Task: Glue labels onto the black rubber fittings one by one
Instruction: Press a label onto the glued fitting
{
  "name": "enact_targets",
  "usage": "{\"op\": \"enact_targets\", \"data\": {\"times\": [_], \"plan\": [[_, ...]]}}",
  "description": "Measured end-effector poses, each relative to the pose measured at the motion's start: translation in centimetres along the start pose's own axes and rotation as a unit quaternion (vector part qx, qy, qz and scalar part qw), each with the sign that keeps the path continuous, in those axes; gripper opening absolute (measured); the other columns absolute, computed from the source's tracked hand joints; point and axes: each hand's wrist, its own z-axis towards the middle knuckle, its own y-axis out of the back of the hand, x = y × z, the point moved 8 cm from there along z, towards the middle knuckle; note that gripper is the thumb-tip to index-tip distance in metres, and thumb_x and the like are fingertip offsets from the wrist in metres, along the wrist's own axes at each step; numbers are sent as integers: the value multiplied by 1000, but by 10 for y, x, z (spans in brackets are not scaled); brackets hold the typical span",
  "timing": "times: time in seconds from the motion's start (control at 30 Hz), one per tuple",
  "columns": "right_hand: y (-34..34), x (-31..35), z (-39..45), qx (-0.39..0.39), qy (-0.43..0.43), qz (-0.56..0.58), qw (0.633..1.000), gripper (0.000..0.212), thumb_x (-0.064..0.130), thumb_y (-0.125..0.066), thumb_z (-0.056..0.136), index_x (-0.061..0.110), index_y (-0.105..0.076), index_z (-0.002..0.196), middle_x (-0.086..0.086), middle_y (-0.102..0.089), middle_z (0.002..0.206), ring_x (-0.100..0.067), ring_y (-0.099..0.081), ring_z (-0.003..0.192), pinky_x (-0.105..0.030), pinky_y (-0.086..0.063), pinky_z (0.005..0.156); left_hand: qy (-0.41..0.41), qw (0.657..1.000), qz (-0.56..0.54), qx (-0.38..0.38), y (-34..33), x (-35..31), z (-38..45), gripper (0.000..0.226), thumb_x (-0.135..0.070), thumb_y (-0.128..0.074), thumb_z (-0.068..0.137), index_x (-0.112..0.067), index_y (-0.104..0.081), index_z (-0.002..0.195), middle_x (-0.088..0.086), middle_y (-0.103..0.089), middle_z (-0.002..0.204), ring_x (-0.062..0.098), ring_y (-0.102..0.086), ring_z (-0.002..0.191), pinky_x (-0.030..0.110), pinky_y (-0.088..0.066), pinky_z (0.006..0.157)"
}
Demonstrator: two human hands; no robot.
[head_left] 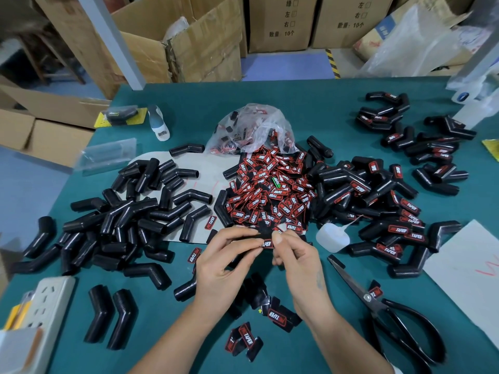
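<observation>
My left hand [226, 263] and my right hand [297, 257] meet at the table's middle front, both pinching one black rubber fitting [244, 256] that carries a red-and-black label [266, 243]. Most of the fitting is hidden by my fingers. Just beyond them lies a heap of loose labels [270, 190] spilling from a clear plastic bag [251, 128]. Unlabelled black fittings [129, 211] are piled on the left. Labelled fittings [383, 201] are piled on the right. A small white glue bottle [333, 237] lies right of my right hand.
Black scissors [378, 306] lie at the front right. A white power strip [46, 314] sits at the front left. A few loose labels [245, 341] lie between my forearms. White paper [464, 268] covers the right edge. Cardboard boxes [205, 39] stand behind the green table [310, 103].
</observation>
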Motion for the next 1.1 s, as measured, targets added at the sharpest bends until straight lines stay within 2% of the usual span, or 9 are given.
{"op": "enact_targets", "data": {"times": [0.1,0.17,0.27,0.33,0.6,0.73,0.87,1.03,1.1], "plan": [[3,-6,2,-12,-26,26,999,54,51,-62,96,8,-61,65,2,-53,72,-11,-49,66,-19,-44,68,2,1000,-8,-4,0,0,0,15,1,-79,87,-7,-82,100,8,-73,112,25,-73,104,35,-56,94],[1,-4,2,-1,-18,21,1000,50,53,-63,93,13,-64,65,6,-53,73,-10,-49,67,-19,-43,69,9,1000,-10,-4,1,2,1,15,1,-79,87,-7,-82,100,7,-73,113,25,-73,104,38,-57,93],[-3,3,0,25,5,0,1000,24,42,-67,94,31,-76,75,18,-53,74,-3,-50,69,-15,-42,69,13,1000,-13,0,2,2,1,17,0,-79,88,-9,-82,101,6,-73,113,26,-73,104,40,-58,92],[-3,3,0,22,6,-3,1000,17,36,-67,93,31,-79,82,19,-56,75,-1,-51,71,-16,-42,71,9,1000,-17,3,1,1,1,17,0,-79,88,-9,-82,101,6,-72,114,25,-73,104,40,-58,92],[-1,2,-1,6,4,10,1000,20,35,-67,92,22,-79,81,17,-52,72,-3,-48,72,-18,-39,71,0,1000,-10,-2,2,-4,1,14,2,-79,86,-3,-81,98,11,-73,111,27,-73,104,43,-59,92],[-2,5,-3,12,13,9,1000,23,45,-69,91,26,-78,79,16,-50,72,-5,-47,70,-17,-40,70,6,1000,-10,-12,3,-4,0,13,4,-79,84,-1,-81,97,12,-74,110,28,-74,104,45,-59,94],[-4,6,-4,22,15,11,1000,27,51,-67,89,28,-78,79,10,-50,74,-10,-47,72,-20,-40,71,12,999,-17,-30,5,-5,1,11,3,-80,84,-1,-81,94,11,-75,110,26,-74,104,41,-58,96],[-5,6,-4,25,12,18,999,26,50,-67,89,29,-79,82,11,-53,77,-8,-50,72,-20,-44,71,24,998,-40,-48,7,-5,0,10,1,-80,83,-1,-80,92,12,-74,110,21,-73,105,28,-54,96],[-5,6,-4,24,12,21,999,26,50,-67,89,28,-80,84,13,-53,77,-7,-50,72,-19,-44,71,31,997,-37,-54,7,-3,0,10,0,-81,83,-2,-81,92,12,-73,110,19,-73,104,26,-54,96]]}}
